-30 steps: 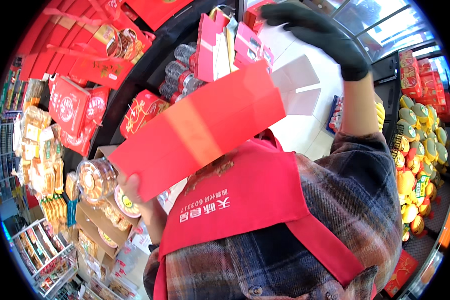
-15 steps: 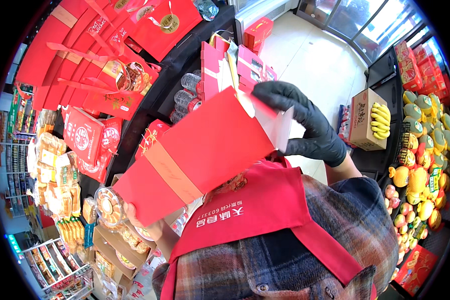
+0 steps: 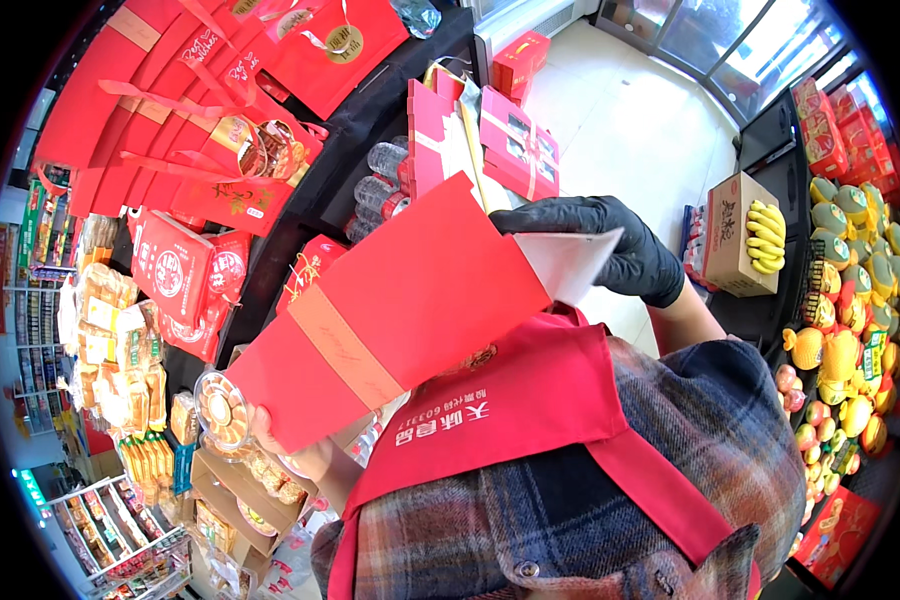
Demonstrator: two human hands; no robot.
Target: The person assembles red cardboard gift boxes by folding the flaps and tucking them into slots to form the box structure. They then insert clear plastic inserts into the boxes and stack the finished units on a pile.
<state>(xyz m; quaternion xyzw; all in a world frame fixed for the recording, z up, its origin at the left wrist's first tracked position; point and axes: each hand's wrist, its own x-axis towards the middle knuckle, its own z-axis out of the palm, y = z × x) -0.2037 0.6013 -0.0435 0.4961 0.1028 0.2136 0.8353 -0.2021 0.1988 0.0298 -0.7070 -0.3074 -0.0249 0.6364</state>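
A red cardboard gift box (image 3: pixel 420 290) with an orange band round it lies slantwise in front of my chest. My bare left hand (image 3: pixel 262 430) grips its lower-left end, with most of the fingers hidden beneath. At the upper-right end a white-lined flap (image 3: pixel 570 262) stands out from the box. My right hand (image 3: pixel 610 240), in a black glove, is closed round that flap; its fingers lie along the top edge, and the flap partly covers the hand. A round clear tub of pastries (image 3: pixel 224 411) is close beside my left hand.
Red gift bags (image 3: pixel 170 110) crowd the display at upper left, above packaged breads (image 3: pixel 115 330). Pink-red boxes (image 3: pixel 515 145) and bottles (image 3: pixel 378 190) sit beyond the gift box. At right are a carton (image 3: pixel 740 230), bananas (image 3: pixel 766 238) and a fruit display (image 3: pixel 850 330).
My gloved fingers have come down and closed in from a wide spread at the box's end. The white flap now sticks out farther to the right. My left hand keeps its hold.
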